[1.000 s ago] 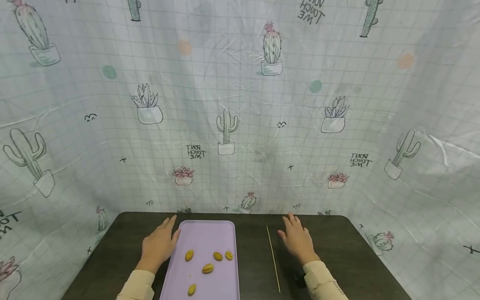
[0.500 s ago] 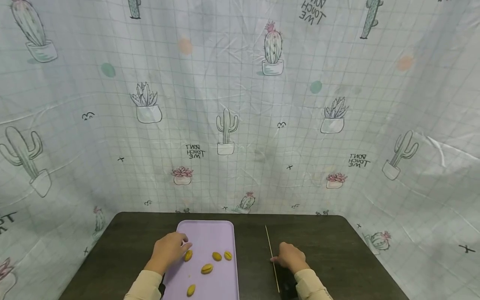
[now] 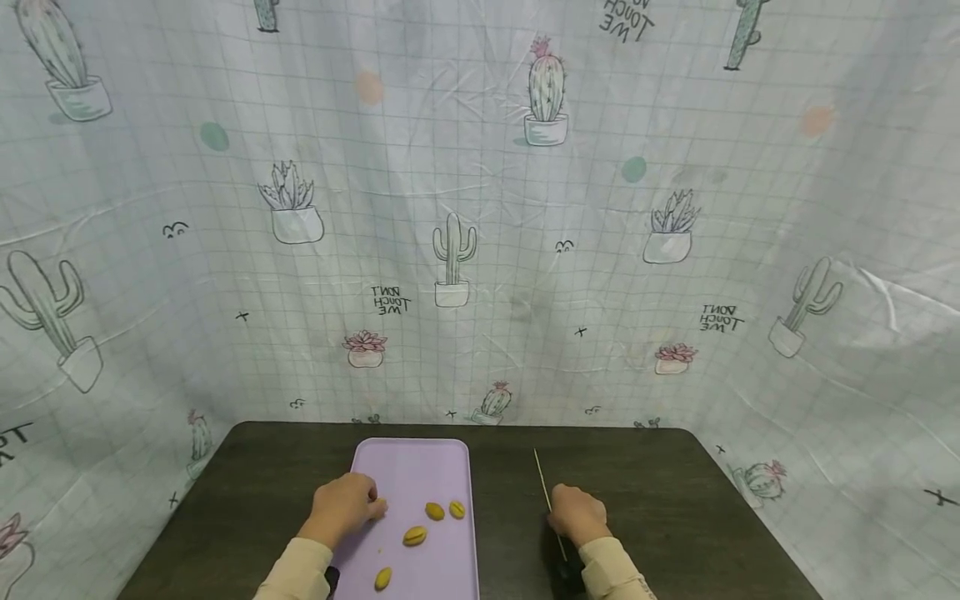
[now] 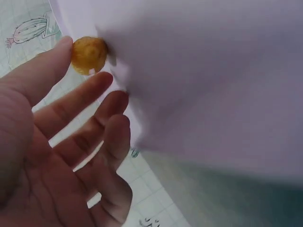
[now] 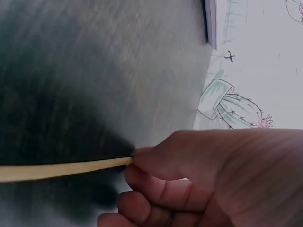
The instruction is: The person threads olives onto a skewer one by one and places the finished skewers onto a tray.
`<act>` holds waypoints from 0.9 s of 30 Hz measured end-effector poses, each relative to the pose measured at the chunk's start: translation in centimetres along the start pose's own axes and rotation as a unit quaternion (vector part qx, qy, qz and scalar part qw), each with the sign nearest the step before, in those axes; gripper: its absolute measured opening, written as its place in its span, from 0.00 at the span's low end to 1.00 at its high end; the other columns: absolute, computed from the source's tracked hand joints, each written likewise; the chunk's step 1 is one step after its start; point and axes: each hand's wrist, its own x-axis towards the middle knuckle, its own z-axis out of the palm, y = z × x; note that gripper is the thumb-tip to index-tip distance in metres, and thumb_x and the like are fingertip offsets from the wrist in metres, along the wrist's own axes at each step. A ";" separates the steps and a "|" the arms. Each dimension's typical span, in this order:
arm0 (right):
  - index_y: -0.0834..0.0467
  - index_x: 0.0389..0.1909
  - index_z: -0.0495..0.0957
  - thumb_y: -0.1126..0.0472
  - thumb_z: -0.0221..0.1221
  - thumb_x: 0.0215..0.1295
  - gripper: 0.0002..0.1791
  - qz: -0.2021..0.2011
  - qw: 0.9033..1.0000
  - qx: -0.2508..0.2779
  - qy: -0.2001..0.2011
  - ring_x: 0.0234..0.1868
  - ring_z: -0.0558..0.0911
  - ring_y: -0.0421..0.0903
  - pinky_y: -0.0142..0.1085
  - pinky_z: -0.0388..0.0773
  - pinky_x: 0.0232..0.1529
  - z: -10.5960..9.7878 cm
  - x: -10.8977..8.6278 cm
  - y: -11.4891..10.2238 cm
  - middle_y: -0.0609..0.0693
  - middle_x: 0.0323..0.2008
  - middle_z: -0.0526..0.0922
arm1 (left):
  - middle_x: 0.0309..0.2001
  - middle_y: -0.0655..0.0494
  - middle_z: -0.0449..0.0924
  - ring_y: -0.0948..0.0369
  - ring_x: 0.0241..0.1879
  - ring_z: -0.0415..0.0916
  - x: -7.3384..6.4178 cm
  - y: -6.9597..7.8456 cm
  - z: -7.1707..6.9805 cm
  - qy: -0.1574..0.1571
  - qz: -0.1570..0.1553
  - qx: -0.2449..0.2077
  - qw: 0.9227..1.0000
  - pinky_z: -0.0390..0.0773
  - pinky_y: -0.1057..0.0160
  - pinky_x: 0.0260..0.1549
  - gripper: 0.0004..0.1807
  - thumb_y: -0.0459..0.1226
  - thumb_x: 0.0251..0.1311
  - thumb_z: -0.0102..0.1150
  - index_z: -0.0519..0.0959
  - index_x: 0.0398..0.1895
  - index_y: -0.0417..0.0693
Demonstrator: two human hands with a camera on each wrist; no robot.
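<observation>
Clearly, wrist views show what the head view obscures: left hand (image 4: 42, 170) pinching yellow fruit (image 4: 89, 54), right hand (image 5: 208, 165) a stick (image 5: 71, 169).

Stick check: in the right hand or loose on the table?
In hand: the right wrist view shows the right hand pinching the stick. Whether it's lifted clear, I cannot tell.

Passable tabletop (image 3: 506, 508) lies between tray (image 3: 420, 465) and stick (image 3: 542, 475).

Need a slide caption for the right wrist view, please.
Right hand pinches a thin stick at a dark table, with a tray and cactus-print cloth beyond.
</observation>
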 end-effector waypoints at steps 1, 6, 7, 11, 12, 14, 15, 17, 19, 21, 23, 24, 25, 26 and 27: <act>0.61 0.33 0.80 0.63 0.65 0.64 0.05 0.000 1.000 0.001 0.003 0.29 0.81 0.54 0.55 0.80 0.32 0.1 0.0 -0.1 0.56 0.30 0.82 | 0.28 0.59 0.81 0.59 0.26 0.75 0.0 0.0 0.1 0.000 -0.003 -0.004 1.000 0.77 0.48 0.29 0.11 0.46 0.59 0.72 0.83 0.28 0.52; 0.61 0.30 0.79 0.63 0.66 0.60 0.06 -0.005 1.000 -0.001 0.021 0.28 0.80 0.54 0.58 0.79 0.31 0.4 -0.5 -0.3 0.56 0.29 0.82 | 0.26 0.60 0.79 0.60 0.25 0.72 -0.1 -0.1 0.3 -0.003 -0.010 -0.020 1.000 0.75 0.49 0.28 0.10 0.43 0.59 0.71 0.82 0.25 0.52; 0.61 0.31 0.79 0.63 0.67 0.60 0.07 -0.005 1.000 -0.002 0.023 0.28 0.80 0.54 0.58 0.79 0.31 0.5 -0.6 -0.4 0.56 0.29 0.82 | 0.26 0.60 0.79 0.60 0.25 0.72 -0.2 -0.1 0.4 -0.002 -0.007 -0.022 1.000 0.75 0.50 0.28 0.09 0.43 0.59 0.71 0.82 0.25 0.53; 0.62 0.31 0.79 0.62 0.68 0.58 0.08 -0.004 0.999 -0.003 0.037 0.28 0.81 0.55 0.59 0.80 0.31 1.0 -0.8 -0.5 0.56 0.29 0.82 | 0.25 0.62 0.77 0.61 0.25 0.72 -0.4 -0.4 0.4 0.010 0.014 -0.020 1.000 0.75 0.51 0.27 0.10 0.39 0.54 0.75 0.80 0.25 0.53; 0.62 0.31 0.80 0.62 0.69 0.57 0.08 -0.002 0.999 -0.002 0.044 0.28 0.82 0.56 0.59 0.80 0.31 1.1 -0.9 -0.4 0.57 0.29 0.82 | 0.25 0.62 0.76 0.62 0.25 0.71 -0.4 -0.4 0.4 0.015 0.019 -0.021 0.999 0.74 0.52 0.27 0.11 0.38 0.52 0.76 0.79 0.25 0.53; 0.61 0.29 0.79 0.61 0.69 0.57 0.09 0.003 0.999 -0.002 0.054 0.28 0.82 0.56 0.59 0.80 0.31 1.3 -0.9 -0.4 0.57 0.28 0.82 | 0.25 0.63 0.74 0.62 0.25 0.70 -0.4 -0.6 0.3 0.026 0.032 -0.024 0.999 0.73 0.54 0.26 0.14 0.36 0.49 0.78 0.77 0.26 0.53; 0.61 0.28 0.78 0.61 0.69 0.57 0.10 0.005 0.998 -0.003 0.060 0.28 0.82 0.56 0.59 0.80 0.30 1.3 -0.9 -0.3 0.57 0.28 0.82 | 0.24 0.63 0.73 0.63 0.25 0.69 -0.4 -0.6 0.2 0.032 0.038 -0.025 0.998 0.72 0.55 0.26 0.16 0.35 0.48 0.79 0.76 0.26 0.54; 0.60 0.25 0.77 0.61 0.69 0.57 0.11 0.008 0.997 -0.004 0.080 0.27 0.82 0.56 0.58 0.80 0.27 1.4 -0.9 -0.2 0.57 0.25 0.81 | 0.24 0.64 0.72 0.64 0.25 0.68 -0.4 -0.7 0.1 0.046 0.051 -0.031 0.997 0.71 0.57 0.25 0.18 0.34 0.47 0.80 0.75 0.26 0.55; 0.59 0.22 0.75 0.62 0.69 0.57 0.12 0.002 0.994 -0.005 0.106 0.24 0.81 0.56 0.56 0.79 0.24 1.3 -1.0 0.1 0.56 0.23 0.80 | 0.25 0.65 0.72 0.65 0.25 0.68 -0.2 -0.7 0.0 0.060 0.062 -0.042 0.995 0.70 0.58 0.24 0.19 0.34 0.46 0.80 0.75 0.26 0.56; 0.59 0.19 0.73 0.63 0.69 0.56 0.14 -0.014 0.990 -0.003 0.139 0.21 0.80 0.55 0.54 0.78 0.21 1.0 -0.9 0.3 0.55 0.20 0.78 | 0.26 0.66 0.73 0.65 0.25 0.68 0.0 -0.7 -0.2 0.070 0.065 -0.058 0.994 0.70 0.60 0.23 0.18 0.34 0.46 0.81 0.75 0.27 0.57; 0.59 0.18 0.72 0.64 0.69 0.55 0.15 -0.036 0.983 -0.003 0.179 0.19 0.79 0.54 0.52 0.76 0.19 0.7 -1.0 0.5 0.55 0.18 0.77 | 0.27 0.66 0.74 0.66 0.26 0.68 0.1 -0.6 -0.3 0.077 0.064 -0.076 0.992 0.70 0.60 0.23 0.17 0.34 0.47 0.80 0.77 0.28 0.58; 0.59 0.19 0.71 0.65 0.69 0.55 0.15 -0.049 0.979 -0.003 0.199 0.18 0.78 0.54 0.51 0.76 0.18 0.5 -1.0 0.5 0.54 0.17 0.76 | 0.28 0.66 0.74 0.65 0.26 0.69 0.2 -0.6 -0.4 0.079 0.064 -0.086 0.991 0.70 0.60 0.23 0.17 0.35 0.48 0.80 0.77 0.28 0.59; 0.59 0.19 0.70 0.65 0.69 0.54 0.15 -0.062 0.974 -0.003 0.219 0.17 0.77 0.53 0.50 0.74 0.17 0.3 -1.0 0.5 0.54 0.16 0.75 | 0.28 0.66 0.74 0.65 0.27 0.69 0.2 -0.5 -0.5 0.082 0.063 -0.094 0.990 0.71 0.60 0.24 0.16 0.35 0.48 0.80 0.78 0.29 0.59; 0.59 0.20 0.70 0.66 0.69 0.54 0.15 -0.078 0.968 -0.005 0.239 0.16 0.76 0.52 0.48 0.73 0.16 0.1 -1.0 0.5 0.53 0.16 0.73 | 0.28 0.66 0.74 0.65 0.27 0.69 0.2 -0.4 -0.5 0.083 0.062 -0.101 0.989 0.71 0.60 0.24 0.16 0.35 0.48 0.80 0.78 0.29 0.59; 0.58 0.22 0.70 0.67 0.69 0.55 0.15 -0.094 0.961 -0.004 0.259 0.15 0.75 0.51 0.47 0.72 0.15 -0.1 -1.1 0.5 0.52 0.15 0.73 | 0.28 0.66 0.74 0.65 0.28 0.70 0.2 -0.3 -0.6 0.085 0.061 -0.108 0.989 0.71 0.60 0.24 0.16 0.35 0.49 0.80 0.79 0.30 0.59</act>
